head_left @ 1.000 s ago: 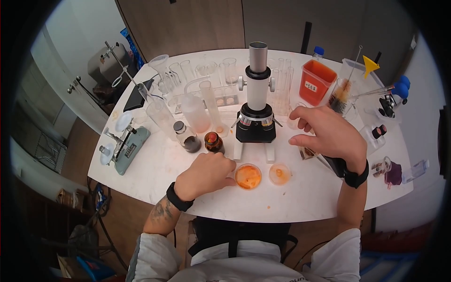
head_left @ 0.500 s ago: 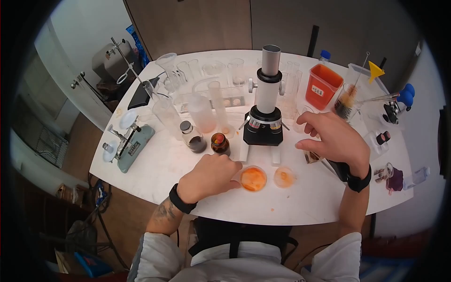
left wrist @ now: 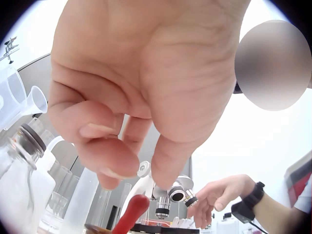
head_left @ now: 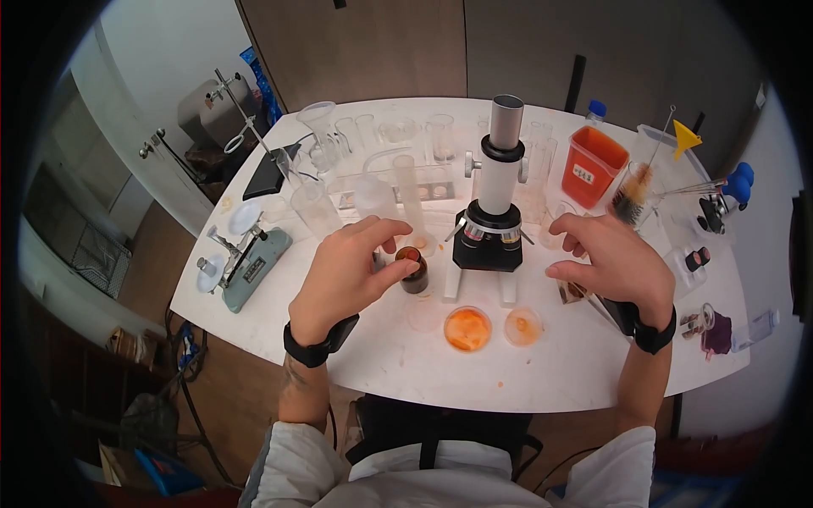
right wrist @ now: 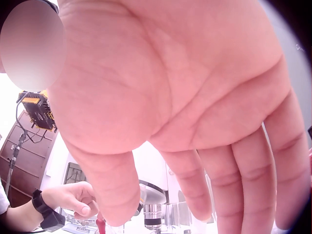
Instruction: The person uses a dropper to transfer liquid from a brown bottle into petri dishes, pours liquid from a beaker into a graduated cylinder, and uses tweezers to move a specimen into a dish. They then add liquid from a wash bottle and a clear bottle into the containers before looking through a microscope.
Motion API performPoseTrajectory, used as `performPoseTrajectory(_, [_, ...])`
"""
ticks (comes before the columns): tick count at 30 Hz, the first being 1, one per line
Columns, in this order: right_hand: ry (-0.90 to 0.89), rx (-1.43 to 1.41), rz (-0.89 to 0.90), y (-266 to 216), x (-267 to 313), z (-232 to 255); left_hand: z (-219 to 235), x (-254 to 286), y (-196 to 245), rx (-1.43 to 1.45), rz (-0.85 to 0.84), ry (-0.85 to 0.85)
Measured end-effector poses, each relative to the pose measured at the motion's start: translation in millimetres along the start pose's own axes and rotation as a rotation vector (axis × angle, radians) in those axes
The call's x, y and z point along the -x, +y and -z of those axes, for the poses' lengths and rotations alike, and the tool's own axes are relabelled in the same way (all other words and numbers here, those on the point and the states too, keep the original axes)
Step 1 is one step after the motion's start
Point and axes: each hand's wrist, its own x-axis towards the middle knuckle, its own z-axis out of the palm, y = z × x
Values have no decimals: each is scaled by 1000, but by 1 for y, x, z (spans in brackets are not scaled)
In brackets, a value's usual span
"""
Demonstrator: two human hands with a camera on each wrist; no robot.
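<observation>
My left hand (head_left: 351, 267) hovers beside a brown glass bottle (head_left: 414, 278), thumb and bent fingers over its mouth and nothing in their grasp. A red rubber dropper bulb (left wrist: 132, 214) sticks up just below the fingertips in the left wrist view. To the right, my right hand (head_left: 614, 262) hangs loosely over the table with fingers relaxed and holds nothing. Between the hands stands a white and black microscope (head_left: 498, 182). In front of it lie a petri dish with orange contents (head_left: 467, 328) and a smaller, paler one (head_left: 523, 326).
A balance scale (head_left: 257, 269) stands at the left. Behind are a plastic squeeze bottle (head_left: 374, 197), a tall glass cylinder (head_left: 408, 195) and other glassware. An orange-red container (head_left: 594, 165) and bottle brushes (head_left: 631, 199) sit at the back right. A capped clear bottle (left wrist: 22, 156) is close to the left hand.
My left hand has risen from beside the orange petri dish to the mouth of the brown bottle, uncovering a faint clear disc. The right hand keeps its pose; the head view has shifted slightly.
</observation>
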Motion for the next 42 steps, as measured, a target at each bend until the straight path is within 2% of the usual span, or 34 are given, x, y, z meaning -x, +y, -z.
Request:
performPoseTrajectory(6, [-3,-10,-26,0,2,1,-18,-8,-15,-49,-174,24])
performPoseTrajectory(9, [-2,1,-32,0,3,2,-12,-11,-13,-58,-76,9])
performPoseTrajectory(12, [-3,-3,-32,1,3,2,-11,-12,-15,-167,-63,24])
performPoseTrajectory(21, [-6,-4,-37,1,5,4,-11,-9,-11,-236,-93,18])
performPoseTrajectory(42, [-27,9,-64,0,4,4,-16,-15,-20,-166,-85,70])
